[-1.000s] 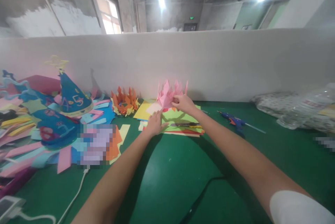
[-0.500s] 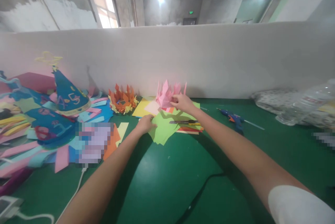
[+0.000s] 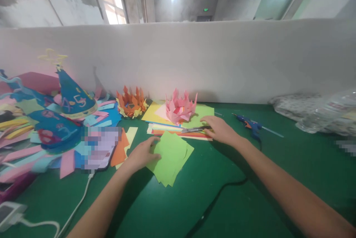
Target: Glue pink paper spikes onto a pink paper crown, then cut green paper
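Several light-green paper sheets (image 3: pixel 171 158) lie loosely stacked and fanned on the green table. My left hand (image 3: pixel 143 152) is at their left edge, thumb and index finger apart and touching the paper. My right hand (image 3: pixel 222 129) is above the right end of a utility knife (image 3: pixel 191 130), its thumb and fingers apart around the handle, which is partly hidden. The knife rests on a pile of coloured paper (image 3: pixel 167 133). Behind it stands a pink folded-paper crown (image 3: pixel 180 108), with nobody's hand on it.
An orange paper crown (image 3: pixel 131 102) stands to its left. Blue cone hats (image 3: pixel 73 97), paper strips and a phone (image 3: pixel 104 149) with a white cable are at far left. A blue glue gun (image 3: pixel 249 124) and a plastic bottle (image 3: pixel 322 115) lie at right. A white partition (image 3: pixel 236 60) borders the back.
My right hand has let go of the pink crown and moved right and closer, to the knife. The green sheets have come towards me along with my left hand, uncovering the coloured pile.
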Motion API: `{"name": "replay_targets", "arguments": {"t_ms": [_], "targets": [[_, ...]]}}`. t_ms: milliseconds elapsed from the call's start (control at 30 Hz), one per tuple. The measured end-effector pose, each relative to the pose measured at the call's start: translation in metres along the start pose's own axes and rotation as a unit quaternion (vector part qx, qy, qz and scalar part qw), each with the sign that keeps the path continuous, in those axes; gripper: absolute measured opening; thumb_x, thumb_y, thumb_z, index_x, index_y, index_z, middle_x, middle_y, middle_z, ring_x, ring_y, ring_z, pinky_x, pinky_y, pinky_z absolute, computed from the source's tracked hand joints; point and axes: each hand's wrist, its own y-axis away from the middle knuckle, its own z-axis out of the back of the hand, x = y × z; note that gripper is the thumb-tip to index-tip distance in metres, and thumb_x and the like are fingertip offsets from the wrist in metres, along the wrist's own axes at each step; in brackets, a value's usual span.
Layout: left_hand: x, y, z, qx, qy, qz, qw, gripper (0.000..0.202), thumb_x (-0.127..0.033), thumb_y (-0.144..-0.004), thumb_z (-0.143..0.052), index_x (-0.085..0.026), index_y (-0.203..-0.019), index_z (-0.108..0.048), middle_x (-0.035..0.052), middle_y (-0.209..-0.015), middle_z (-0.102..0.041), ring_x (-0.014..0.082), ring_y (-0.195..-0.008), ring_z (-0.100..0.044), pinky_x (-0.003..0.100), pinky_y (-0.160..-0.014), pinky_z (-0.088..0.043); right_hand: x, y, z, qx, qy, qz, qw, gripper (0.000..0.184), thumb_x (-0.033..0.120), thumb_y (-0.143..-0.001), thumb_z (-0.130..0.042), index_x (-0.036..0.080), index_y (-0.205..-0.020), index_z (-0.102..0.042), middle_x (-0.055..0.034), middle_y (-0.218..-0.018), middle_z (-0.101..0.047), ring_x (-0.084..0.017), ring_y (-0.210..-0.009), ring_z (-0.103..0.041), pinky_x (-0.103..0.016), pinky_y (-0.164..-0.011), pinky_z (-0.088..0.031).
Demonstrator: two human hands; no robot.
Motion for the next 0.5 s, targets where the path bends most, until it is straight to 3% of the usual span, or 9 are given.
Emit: {"name": "replay_targets", "arguments": {"t_ms": [167,300,400,500], "targets": [[0.006,-0.002,-0.009,-0.019,-0.020,-0.013,1.000,0.052,-0.030,-0.064,-0.063,-0.023,-0.115,-0.054,0.0053,-0.096,-0.062,0.0229,-0.089,-0.058,0.028,-0.070,-0.043,-0.029,0.025,-0.010,0.022,-0.034,-0.072,0.997,0.033,0.011,-0.077,-0.044,0.020,-0.108,-0.052,-0.0080,-0.107,-0.063,-0.022,-0.097,-0.058,-0.034,-0.081,-0.043],[0.009,-0.008,-0.014,-0.030,-0.045,-0.032,0.998,0.028,-0.028,-0.068,-0.057,-0.019,-0.094,-0.061,0.0028,-0.083,-0.062,0.0192,-0.078,-0.056,0.026,-0.065,-0.039,-0.038,0.030,-0.006,-0.007,-0.049,-0.112,0.993,0.025,0.015,-0.081,-0.044,0.022,-0.104,-0.048,-0.0064,-0.105,-0.063,-0.020,-0.092,-0.060,-0.030,-0.074,-0.046],[0.005,-0.009,-0.017,-0.030,-0.057,-0.058,0.996,0.015,-0.028,-0.071,-0.053,-0.019,-0.080,-0.061,-0.0001,-0.074,-0.060,0.0163,-0.069,-0.053,0.025,-0.060,-0.036,-0.040,0.032,-0.002,-0.050,-0.029,-0.205,0.977,0.018,0.020,-0.082,-0.045,0.021,-0.101,-0.046,-0.0078,-0.101,-0.063,-0.023,-0.090,-0.061,-0.030,-0.070,-0.045],[0.000,-0.009,-0.023,-0.020,-0.039,-0.076,0.996,0.016,-0.027,-0.072,-0.053,-0.019,-0.081,-0.063,0.0011,-0.080,-0.063,0.0169,-0.075,-0.055,0.026,-0.065,-0.038,-0.037,0.034,-0.002,-0.068,0.034,-0.301,0.951,0.019,0.023,-0.083,-0.046,0.018,-0.101,-0.046,-0.0102,-0.098,-0.064,-0.024,-0.082,-0.061,-0.028,-0.060,-0.041]]}}
